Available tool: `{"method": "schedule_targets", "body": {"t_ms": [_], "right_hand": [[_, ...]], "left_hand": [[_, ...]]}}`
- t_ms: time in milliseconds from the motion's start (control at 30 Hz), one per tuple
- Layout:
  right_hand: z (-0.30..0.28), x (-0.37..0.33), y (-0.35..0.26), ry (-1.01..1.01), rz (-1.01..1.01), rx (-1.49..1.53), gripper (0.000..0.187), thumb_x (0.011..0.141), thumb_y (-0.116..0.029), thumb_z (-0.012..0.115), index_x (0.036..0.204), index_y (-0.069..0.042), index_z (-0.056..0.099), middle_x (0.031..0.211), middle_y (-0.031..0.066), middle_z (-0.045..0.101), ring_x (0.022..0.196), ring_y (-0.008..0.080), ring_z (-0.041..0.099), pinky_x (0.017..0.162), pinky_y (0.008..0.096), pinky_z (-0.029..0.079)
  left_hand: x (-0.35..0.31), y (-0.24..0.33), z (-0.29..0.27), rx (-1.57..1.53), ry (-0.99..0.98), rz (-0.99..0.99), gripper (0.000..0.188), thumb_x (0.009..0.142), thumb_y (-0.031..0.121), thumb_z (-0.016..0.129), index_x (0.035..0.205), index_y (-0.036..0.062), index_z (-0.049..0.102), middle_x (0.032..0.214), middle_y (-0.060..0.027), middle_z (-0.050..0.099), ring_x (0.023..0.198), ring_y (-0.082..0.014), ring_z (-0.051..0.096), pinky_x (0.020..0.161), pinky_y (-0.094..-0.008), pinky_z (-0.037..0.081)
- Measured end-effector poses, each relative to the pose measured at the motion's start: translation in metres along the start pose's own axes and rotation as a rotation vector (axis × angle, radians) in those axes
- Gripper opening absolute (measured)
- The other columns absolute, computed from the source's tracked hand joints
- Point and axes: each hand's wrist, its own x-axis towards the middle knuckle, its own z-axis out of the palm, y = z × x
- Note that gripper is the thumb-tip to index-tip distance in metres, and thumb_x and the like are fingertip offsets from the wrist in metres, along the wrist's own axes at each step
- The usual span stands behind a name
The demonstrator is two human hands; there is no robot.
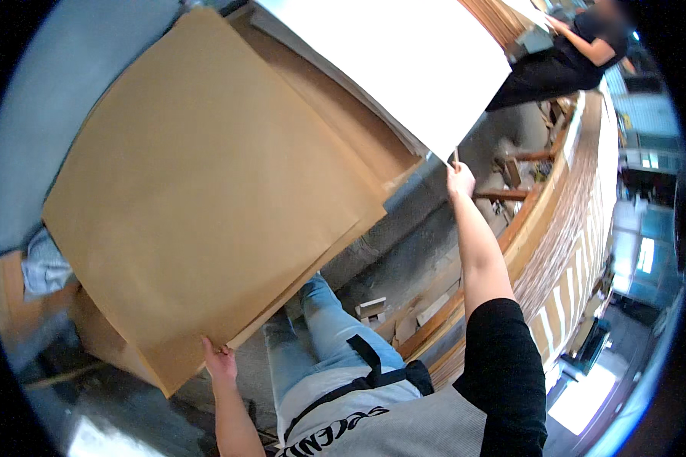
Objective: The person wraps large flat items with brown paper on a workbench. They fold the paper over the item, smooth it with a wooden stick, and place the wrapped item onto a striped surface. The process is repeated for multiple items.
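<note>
A large brown paper sheet (213, 190) lies flat on a stack in front of me. My left hand (219, 361) pinches its near edge, close to the lower corner, with the thumb on top. My right arm is stretched forward, and my right hand (460, 181) is closed at the near corner of a big white sheet (404, 68). A thin light-coloured strip pokes up from that fist; I cannot tell whether it is a separate thing. The white sheet lies over a second stack, whose layered edges (358, 95) show along its left side.
Another person (579, 57) in dark clothes stands at the far right. Long stacks of striped brown and white board (564, 251) curve down the right side. Wooden beams (503, 195) and cardboard scraps (370, 308) lie on the floor. A pale crumpled cloth (46, 266) sits at the left.
</note>
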Motion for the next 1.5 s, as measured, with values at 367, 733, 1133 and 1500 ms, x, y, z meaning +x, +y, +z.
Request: {"method": "schedule_targets", "body": {"t_ms": [367,733,1133,1500], "right_hand": [[-0.008,-0.083,-0.018,-0.305,0.19,0.234,0.022,0.072,-0.026,0.054,0.081,-0.01,0.064,0.088,0.013,0.061,0.081,0.0298,0.058,0.073,0.039,0.047],[0.003,-0.166,0.033,-0.601,0.281,0.724,0.021,0.08,-0.023,0.053,0.081,-0.004,0.06,0.055,0.0078,0.058,0.045,0.0175,0.057,0.046,0.0313,0.045],[0.004,-0.076,0.01,-0.406,0.333,0.923,0.026,0.079,-0.026,0.059,0.077,0.0,0.059,0.058,0.0063,0.058,0.043,0.012,0.055,0.042,0.0232,0.043],[-0.011,-0.281,-0.085,-1.746,-0.25,0.542,0.05,0.07,-0.046,0.064,0.093,-0.002,0.062,0.08,0.0112,0.064,0.053,0.0164,0.061,0.047,0.0243,0.048]], "left_hand": [[0.08,0.027,-0.027,0.325,-0.066,-0.275,0.035,0.077,0.042,0.058,0.074,0.0096,0.045,0.059,-0.0009,0.043,0.051,-0.0124,0.039,0.046,-0.0215,0.035],[0.076,0.044,-0.024,0.232,0.066,-0.181,0.042,0.078,0.045,0.054,0.059,0.0106,0.04,0.053,-0.0013,0.043,0.049,-0.0147,0.041,0.045,-0.023,0.036],[0.014,0.015,0.011,0.179,0.157,-0.167,0.04,0.082,0.045,0.049,0.069,0.0081,0.042,0.052,-0.0028,0.038,0.042,-0.0126,0.034,0.04,-0.0203,0.033],[-0.046,0.043,0.009,0.054,-0.077,-0.025,0.028,0.084,0.034,0.051,0.071,0.0114,0.043,0.051,0.0011,0.037,0.04,-0.0092,0.03,0.036,-0.0221,0.024]]}}
